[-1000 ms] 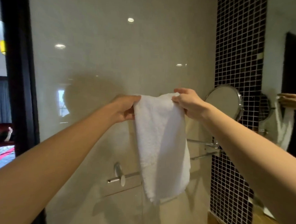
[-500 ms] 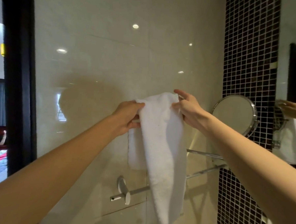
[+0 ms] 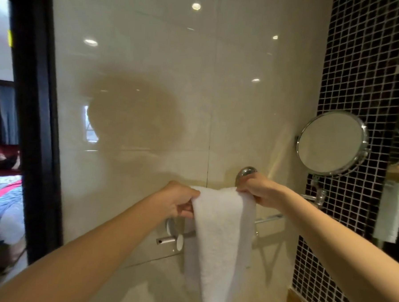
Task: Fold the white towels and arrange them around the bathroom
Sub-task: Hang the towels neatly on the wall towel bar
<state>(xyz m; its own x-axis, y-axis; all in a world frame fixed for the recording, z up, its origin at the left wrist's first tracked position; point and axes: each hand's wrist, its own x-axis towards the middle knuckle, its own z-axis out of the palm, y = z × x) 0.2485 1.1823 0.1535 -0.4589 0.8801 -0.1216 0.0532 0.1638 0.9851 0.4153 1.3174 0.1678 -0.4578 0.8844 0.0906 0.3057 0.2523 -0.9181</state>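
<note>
Both hands, left hand (image 3: 179,201) and right hand (image 3: 258,191), are gripping the towel (image 3: 221,239) top with clenched fingers, draping it evenly over the rail (image 3: 269,218).

wall: glossy beige tiles (image 3: 151,79), ceiling spots reflected at 12 o'clock | 3 o'clock: dark mosaic tile strip (image 3: 360,67), round chrome mirror (image 3: 332,142) mounted on it | 9 o'clock: black door frame (image 3: 31,119), bed with blue cover (image 3: 1,200) seen beyond | 5 o'clock: wooden skirting (image 3: 301,301)
</note>
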